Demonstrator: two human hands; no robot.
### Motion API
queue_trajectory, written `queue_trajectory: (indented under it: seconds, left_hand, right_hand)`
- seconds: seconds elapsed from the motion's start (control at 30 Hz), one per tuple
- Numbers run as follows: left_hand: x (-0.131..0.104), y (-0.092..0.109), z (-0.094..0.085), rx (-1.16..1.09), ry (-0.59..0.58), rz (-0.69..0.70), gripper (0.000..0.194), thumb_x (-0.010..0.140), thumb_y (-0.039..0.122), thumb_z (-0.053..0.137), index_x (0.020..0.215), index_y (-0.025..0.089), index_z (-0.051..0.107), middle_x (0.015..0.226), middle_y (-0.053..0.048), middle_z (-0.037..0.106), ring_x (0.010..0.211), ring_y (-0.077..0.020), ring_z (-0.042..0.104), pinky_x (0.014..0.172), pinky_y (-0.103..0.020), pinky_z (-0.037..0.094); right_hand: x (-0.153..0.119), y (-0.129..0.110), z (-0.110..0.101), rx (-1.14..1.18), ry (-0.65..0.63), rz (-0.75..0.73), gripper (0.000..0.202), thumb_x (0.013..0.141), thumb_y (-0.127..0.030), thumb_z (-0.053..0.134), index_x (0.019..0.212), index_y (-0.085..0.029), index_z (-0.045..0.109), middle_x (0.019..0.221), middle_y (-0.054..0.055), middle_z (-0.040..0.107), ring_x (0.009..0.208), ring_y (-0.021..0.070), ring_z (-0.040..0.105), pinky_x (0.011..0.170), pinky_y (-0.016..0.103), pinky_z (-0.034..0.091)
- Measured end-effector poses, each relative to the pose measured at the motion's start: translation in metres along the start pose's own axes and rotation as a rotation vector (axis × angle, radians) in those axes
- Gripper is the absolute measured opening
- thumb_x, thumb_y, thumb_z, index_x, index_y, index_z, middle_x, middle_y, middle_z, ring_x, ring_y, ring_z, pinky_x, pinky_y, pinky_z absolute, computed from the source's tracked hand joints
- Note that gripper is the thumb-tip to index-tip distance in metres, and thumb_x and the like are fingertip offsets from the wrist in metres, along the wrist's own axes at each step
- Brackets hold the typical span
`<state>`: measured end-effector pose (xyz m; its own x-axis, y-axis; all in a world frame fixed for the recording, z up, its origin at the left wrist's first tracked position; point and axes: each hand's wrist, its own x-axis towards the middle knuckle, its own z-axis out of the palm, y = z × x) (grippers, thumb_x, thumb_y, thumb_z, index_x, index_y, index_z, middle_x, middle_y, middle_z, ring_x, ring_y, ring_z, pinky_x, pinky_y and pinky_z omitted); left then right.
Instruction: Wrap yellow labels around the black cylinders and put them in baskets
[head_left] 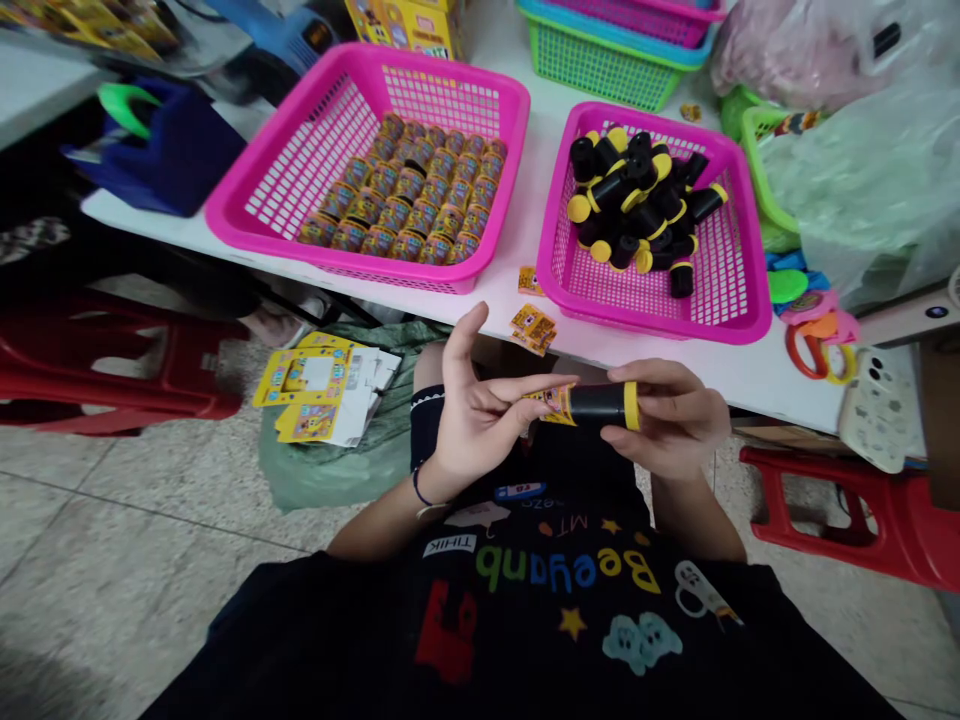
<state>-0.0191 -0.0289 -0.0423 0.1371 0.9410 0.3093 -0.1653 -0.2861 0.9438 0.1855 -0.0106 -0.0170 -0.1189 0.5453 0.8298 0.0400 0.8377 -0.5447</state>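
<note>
My right hand grips a black tube with a yellow end in front of my lap, its fingers round the yellow end. Between the thumb and fingers of my left hand is a small orange-yellow printed sleeve, which meets the tube's other end. How far it reaches over the tube I cannot tell. My left index finger points up, away from the sleeve. More printed sleeves lie flat at the table's edge. Several black tubes with yellow ends are heaped in a pink basket.
Another pink basket holds rows of upright printed tubes. Stacked baskets and plastic bags stand at the back and right. A blue tape dispenser sits left, a phone right. Red stools flank me.
</note>
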Motion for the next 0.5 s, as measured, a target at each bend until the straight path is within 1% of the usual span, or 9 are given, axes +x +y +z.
queue_trajectory:
  seconds: [0.07,0.17,0.3,0.33,0.4,0.47,0.5]
  left_hand:
    - [0.0009,0.0015,-0.0008,-0.044,-0.037,0.004,0.094,0.096,0.054,0.072,0.164,0.038,0.009,0.107,-0.004,0.083,0.081,-0.0221,0.083,0.073,-0.033,0.071]
    - [0.0019,0.0028,-0.0025,-0.074,-0.108,0.032,0.088,0.095,0.054,0.074,0.16,0.037,0.017,0.112,-0.006,0.083,0.088,-0.0223,0.083,0.076,-0.031,0.07]
    - [0.001,0.0019,-0.0026,-0.033,-0.117,0.046,0.09,0.088,0.055,0.08,0.155,0.036,0.024,0.115,-0.008,0.082,0.096,-0.024,0.082,0.079,-0.032,0.07]
    - [0.0007,0.0015,-0.0024,-0.022,-0.115,0.056,0.089,0.088,0.055,0.081,0.154,0.036,0.025,0.115,-0.007,0.081,0.097,-0.0241,0.082,0.079,-0.032,0.07]
    - [0.0012,0.0009,-0.0024,0.004,-0.112,0.089,0.083,0.087,0.053,0.082,0.15,0.035,0.03,0.114,-0.007,0.081,0.098,-0.0239,0.082,0.08,-0.032,0.07]
    - [0.0032,0.0006,-0.0027,0.029,-0.108,0.136,0.076,0.087,0.049,0.084,0.144,0.033,0.037,0.114,-0.007,0.081,0.101,-0.0239,0.081,0.084,-0.033,0.069]
    - [0.0048,0.0005,-0.0029,0.036,-0.101,0.154,0.073,0.086,0.048,0.085,0.141,0.032,0.039,0.115,-0.008,0.08,0.105,-0.0243,0.08,0.087,-0.034,0.069]
  right_hand:
    - [0.0005,-0.0005,-0.0013,0.009,-0.019,-0.003,0.038,0.078,-0.025,0.09,0.107,-0.034,0.068,0.113,0.002,0.08,0.09,0.0181,0.08,0.06,0.027,0.065]
    - [0.0016,-0.0035,-0.0037,0.025,-0.077,0.05,0.043,0.078,-0.019,0.089,0.112,-0.034,0.068,0.117,0.003,0.079,0.097,0.0193,0.08,0.065,0.029,0.067]
    - [0.0028,-0.0069,-0.005,0.017,-0.174,0.089,0.048,0.075,-0.013,0.089,0.114,-0.033,0.069,0.12,0.003,0.078,0.103,0.0202,0.079,0.074,0.033,0.069]
    - [0.003,-0.0074,-0.0046,0.004,-0.19,0.09,0.047,0.075,-0.013,0.09,0.112,-0.033,0.069,0.119,0.003,0.078,0.104,0.0199,0.079,0.075,0.033,0.069]
    - [0.003,-0.008,-0.0031,-0.021,-0.21,0.098,0.039,0.078,-0.019,0.089,0.109,-0.033,0.07,0.119,0.003,0.078,0.104,0.0192,0.079,0.077,0.033,0.069]
    - [0.0024,-0.0081,-0.0007,-0.027,-0.204,0.126,0.027,0.083,-0.026,0.087,0.105,-0.032,0.072,0.119,0.003,0.078,0.103,0.0186,0.078,0.078,0.033,0.068]
    - [0.0018,-0.008,0.0008,-0.03,-0.188,0.151,0.023,0.085,-0.027,0.085,0.105,-0.032,0.073,0.118,0.003,0.078,0.103,0.0183,0.078,0.079,0.033,0.067]
